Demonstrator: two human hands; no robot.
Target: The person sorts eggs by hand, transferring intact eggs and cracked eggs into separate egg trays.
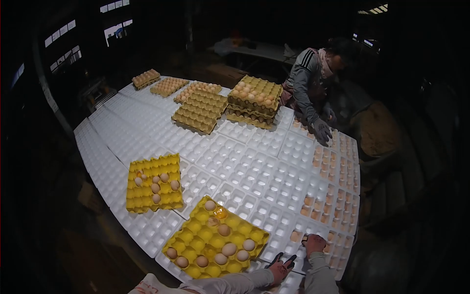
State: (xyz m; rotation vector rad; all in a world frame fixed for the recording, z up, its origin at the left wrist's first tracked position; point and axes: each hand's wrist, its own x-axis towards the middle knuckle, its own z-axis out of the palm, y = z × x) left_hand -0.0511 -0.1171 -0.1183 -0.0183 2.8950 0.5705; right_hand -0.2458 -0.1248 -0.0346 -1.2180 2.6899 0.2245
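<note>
At the lower right of the view, my right hand (315, 244) is closed over the white moulded trays (274, 220); whatever it grips is too small to make out. Just left of it, my left hand (280, 268) has its fingers spread over the white cells and holds nothing. Beside my left hand lies a yellow tray (196, 245) with several eggs (229, 249) and a broken yolk (221, 213). Brown-pink eggs (317, 208) fill cells beyond my right hand.
Another yellow tray (154, 198) with eggs lies left. Brown egg trays (252, 100) are stacked at the back, beside an egg-free brown tray (199, 110) and smaller egg trays (169, 85). A gloved co-worker (306, 81) leans over the far right edge.
</note>
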